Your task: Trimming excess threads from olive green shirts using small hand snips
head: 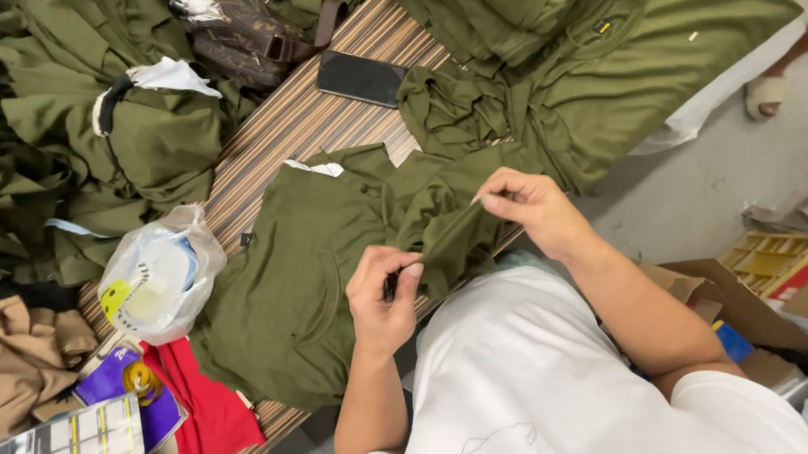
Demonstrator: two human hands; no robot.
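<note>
An olive green shirt [297, 268] lies spread on the striped table [300, 123] in front of me. My left hand [382, 296] pinches a fold of its fabric near the table's front edge, and a small dark tool pokes out between its fingers. My right hand [530, 208] grips the same fold a little farther right and lifts it, so the cloth is stretched taut between both hands. A white tag [315, 168] shows at the shirt's collar.
Piles of olive shirts lie at the left [73, 132] and top right [614, 54]. A black phone [359, 77] and a brown bag [246, 34] rest on the table. A plastic bag [156, 279], red cloth [208, 408] and tan cloth [19, 362] sit left. Cardboard boxes [770, 284] stand right.
</note>
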